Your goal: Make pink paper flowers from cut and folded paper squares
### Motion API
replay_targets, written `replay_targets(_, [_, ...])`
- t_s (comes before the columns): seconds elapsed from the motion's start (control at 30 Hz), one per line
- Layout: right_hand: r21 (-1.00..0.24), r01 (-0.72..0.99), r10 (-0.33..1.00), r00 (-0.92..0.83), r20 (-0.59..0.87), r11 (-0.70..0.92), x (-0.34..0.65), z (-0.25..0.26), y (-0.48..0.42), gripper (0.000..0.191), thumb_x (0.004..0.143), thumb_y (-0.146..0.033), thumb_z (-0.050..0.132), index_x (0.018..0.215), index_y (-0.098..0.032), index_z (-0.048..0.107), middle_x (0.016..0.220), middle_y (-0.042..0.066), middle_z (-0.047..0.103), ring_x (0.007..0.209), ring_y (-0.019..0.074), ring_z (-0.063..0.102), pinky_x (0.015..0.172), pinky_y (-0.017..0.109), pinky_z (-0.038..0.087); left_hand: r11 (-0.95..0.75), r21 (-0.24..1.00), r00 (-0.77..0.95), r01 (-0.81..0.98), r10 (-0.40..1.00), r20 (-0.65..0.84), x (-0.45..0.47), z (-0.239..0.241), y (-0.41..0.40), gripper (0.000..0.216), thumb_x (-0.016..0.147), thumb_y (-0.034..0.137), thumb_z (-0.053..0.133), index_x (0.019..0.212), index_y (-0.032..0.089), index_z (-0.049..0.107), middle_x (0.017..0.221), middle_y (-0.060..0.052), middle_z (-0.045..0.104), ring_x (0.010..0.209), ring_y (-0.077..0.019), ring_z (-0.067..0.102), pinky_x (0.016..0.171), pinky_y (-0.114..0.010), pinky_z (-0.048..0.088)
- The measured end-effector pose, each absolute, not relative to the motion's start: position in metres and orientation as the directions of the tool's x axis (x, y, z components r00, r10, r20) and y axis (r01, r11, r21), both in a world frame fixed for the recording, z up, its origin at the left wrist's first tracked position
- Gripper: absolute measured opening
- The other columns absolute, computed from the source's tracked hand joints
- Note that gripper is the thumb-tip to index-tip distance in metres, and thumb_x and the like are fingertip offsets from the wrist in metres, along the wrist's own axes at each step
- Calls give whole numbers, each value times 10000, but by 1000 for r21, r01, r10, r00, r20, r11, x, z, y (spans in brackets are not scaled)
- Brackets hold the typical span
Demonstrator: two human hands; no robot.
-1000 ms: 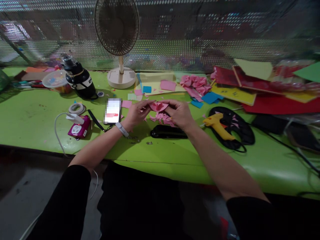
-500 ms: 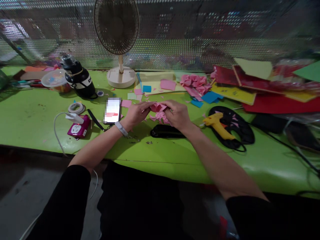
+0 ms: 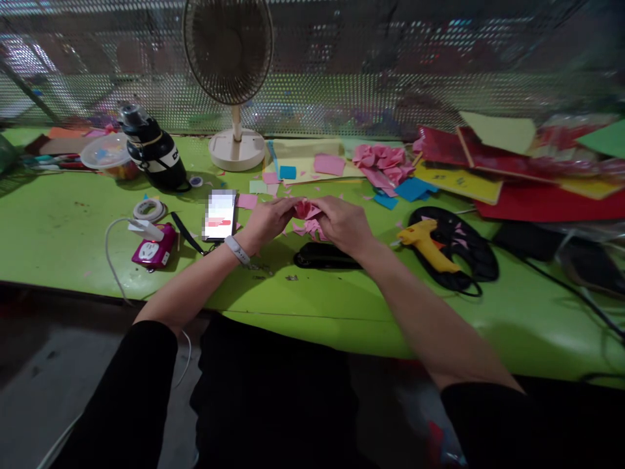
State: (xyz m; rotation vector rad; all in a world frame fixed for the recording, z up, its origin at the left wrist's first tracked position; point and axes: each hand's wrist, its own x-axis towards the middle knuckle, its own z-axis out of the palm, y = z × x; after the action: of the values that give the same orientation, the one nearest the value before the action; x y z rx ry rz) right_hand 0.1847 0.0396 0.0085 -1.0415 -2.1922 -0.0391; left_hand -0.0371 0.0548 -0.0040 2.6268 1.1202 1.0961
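Between my two hands is a folded piece of pink paper (image 3: 306, 209), gripped from both sides above the green tabletop. My left hand (image 3: 268, 223) has its fingers closed on the paper's left side; a pale band circles that wrist. From the right, my right hand (image 3: 346, 223) pinches the other side, its fingertips partly hidden. Just below the held piece lie several pink paper scraps (image 3: 312, 228). Nearer to me rests a black stapler-like object (image 3: 325, 256), its right end close beneath my right wrist.
On the left are a phone (image 3: 219, 215), a purple power adapter (image 3: 155, 247), a tape roll (image 3: 149, 210) and a dark bottle (image 3: 153, 153). A fan (image 3: 237, 148) stands behind. To the right are a yellow glue gun (image 3: 430, 244), crumpled pink paper (image 3: 383, 163) and red sheets (image 3: 547, 198).
My fingers have shifted slightly round the pink paper, and its visible shape has changed a little, showing a more cupped fold. Both arms stay almost in place.
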Motion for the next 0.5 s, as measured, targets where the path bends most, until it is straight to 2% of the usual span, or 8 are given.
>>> replay_targets(0.13, [-261,756,720,-369,587,600,180,7,34,254,986,-193,509,1078,-181,745,1031,134,804,893,273,748,732,372,528,-726,365,458,583,665,590,-35,-2,50,265,1057,241,560,1244,158,729,1153,-134,813,945,-188,783,817,-337,634])
replay_targets(0.37, [-380,754,788,-285,546,536,172,7,25,241,950,-162,490,1059,-207,701,1019,116,799,865,271,732,742,374,516,-666,416,419,619,728,542,-26,-2,40,256,1090,297,464,1086,173,688,905,-100,795,638,-161,659,585,-303,495])
replay_targets(0.5, [-477,701,815,-266,514,530,168,10,21,206,984,-211,482,1042,-214,679,967,104,789,842,256,732,766,374,530,-637,385,411,668,747,522,-21,-3,35,344,1116,412,382,1076,187,639,857,-109,767,602,-169,612,556,-311,441])
